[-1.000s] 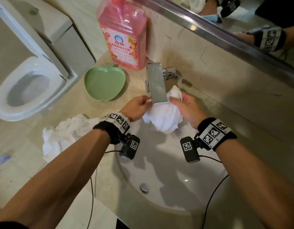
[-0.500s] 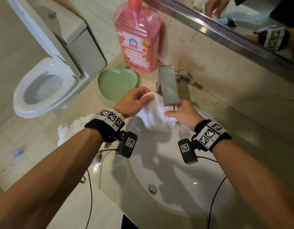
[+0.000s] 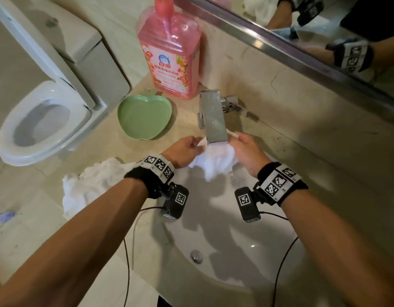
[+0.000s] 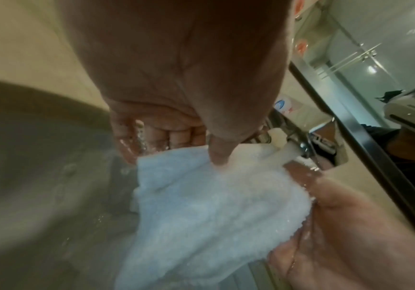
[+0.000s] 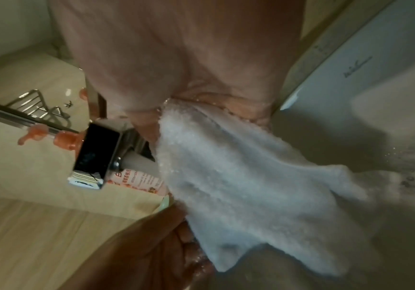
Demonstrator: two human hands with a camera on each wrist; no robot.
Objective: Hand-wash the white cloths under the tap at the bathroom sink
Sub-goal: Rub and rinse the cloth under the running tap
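While both hands work at the centre of the head view, the left hand point(image 3: 185, 149) pinches one upper edge of a wet white cloth point(image 3: 213, 161) and the right hand point(image 3: 247, 149) pinches the other, fingers curled into the fabric, so the cloth hangs spread between them like a small curtain. It is held right under the spout of the square chrome tap point(image 3: 212, 117), probably so the running water soaks through it; droplets show on the fingers in the wrist views. Below, the cloth's loose end dangles over the pale sink point(image 3: 247, 251). At lower left of the hands, a second white cloth point(image 3: 87, 185) lies bunched on the counter, seemingly awaiting its turn. Further up sit a green apple-shaped dish point(image 3: 145, 116) and a pink detergent bottle point(image 3: 169, 52), within easy reach. A toilet point(image 3: 45, 120) fills the left of the frame.
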